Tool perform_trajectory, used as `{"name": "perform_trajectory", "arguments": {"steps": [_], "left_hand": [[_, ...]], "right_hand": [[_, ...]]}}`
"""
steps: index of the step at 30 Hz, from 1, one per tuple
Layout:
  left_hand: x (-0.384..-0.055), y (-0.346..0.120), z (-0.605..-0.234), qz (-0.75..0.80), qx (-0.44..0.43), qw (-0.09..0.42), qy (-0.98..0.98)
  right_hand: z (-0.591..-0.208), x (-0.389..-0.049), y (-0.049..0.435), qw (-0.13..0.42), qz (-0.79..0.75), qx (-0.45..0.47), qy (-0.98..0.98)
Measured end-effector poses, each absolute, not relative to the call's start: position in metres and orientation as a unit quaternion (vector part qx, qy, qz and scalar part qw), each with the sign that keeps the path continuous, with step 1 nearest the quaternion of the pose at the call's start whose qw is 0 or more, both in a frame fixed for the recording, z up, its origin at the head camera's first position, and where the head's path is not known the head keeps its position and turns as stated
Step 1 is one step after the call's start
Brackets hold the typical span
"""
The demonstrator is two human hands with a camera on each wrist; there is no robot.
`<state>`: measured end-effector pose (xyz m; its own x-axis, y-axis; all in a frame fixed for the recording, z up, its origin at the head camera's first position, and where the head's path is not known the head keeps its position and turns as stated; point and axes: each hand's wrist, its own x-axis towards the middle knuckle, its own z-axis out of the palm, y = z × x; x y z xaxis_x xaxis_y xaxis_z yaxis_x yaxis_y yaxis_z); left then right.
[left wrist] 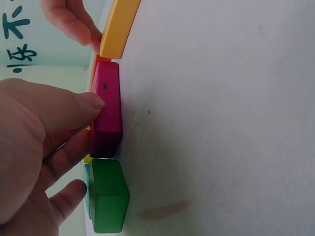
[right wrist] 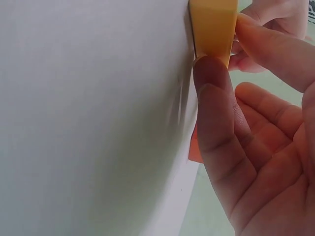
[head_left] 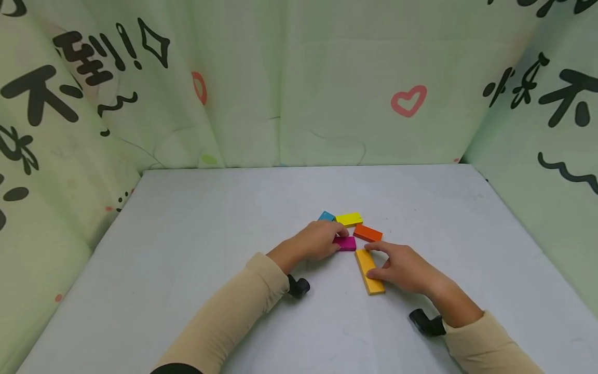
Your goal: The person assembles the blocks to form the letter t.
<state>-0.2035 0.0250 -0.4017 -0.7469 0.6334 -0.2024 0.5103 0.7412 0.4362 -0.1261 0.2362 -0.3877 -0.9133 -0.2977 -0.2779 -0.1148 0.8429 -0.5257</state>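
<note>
My left hand [head_left: 317, 240] pinches a magenta block [head_left: 347, 243], with the thumb on its near side and the fingers behind it. The right hand [head_left: 405, 266] grips a long yellow-orange block [head_left: 368, 272] between thumb and forefinger. That block's far end lies close to the magenta block's right end. A green block [left wrist: 109, 196] sits beside the magenta one in the left wrist view; the left hand hides it from the head view. Behind these lie an orange block [head_left: 368, 232], a bright yellow block [head_left: 348, 219] and a blue block [head_left: 326, 216], partly covered by the left hand.
The blocks stand together on a white-covered table [head_left: 187, 259]. Pale green curtains [head_left: 336, 83] with dark lettering and red hearts hang behind it and along both sides. Black wrist mounts [head_left: 298, 286] sit at both sleeve cuffs, close over the tabletop.
</note>
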Motion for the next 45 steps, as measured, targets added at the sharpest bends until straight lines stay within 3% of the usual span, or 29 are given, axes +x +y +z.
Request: {"name": "perform_trajectory", "arguments": {"steps": [45], "left_hand": [[-0.186, 0.021, -0.397, 0.175, 0.341, 0.173, 0.907]], "right_hand": [[-0.388, -0.107, 0.220, 0.165, -0.252, -0.096, 0.949]]}}
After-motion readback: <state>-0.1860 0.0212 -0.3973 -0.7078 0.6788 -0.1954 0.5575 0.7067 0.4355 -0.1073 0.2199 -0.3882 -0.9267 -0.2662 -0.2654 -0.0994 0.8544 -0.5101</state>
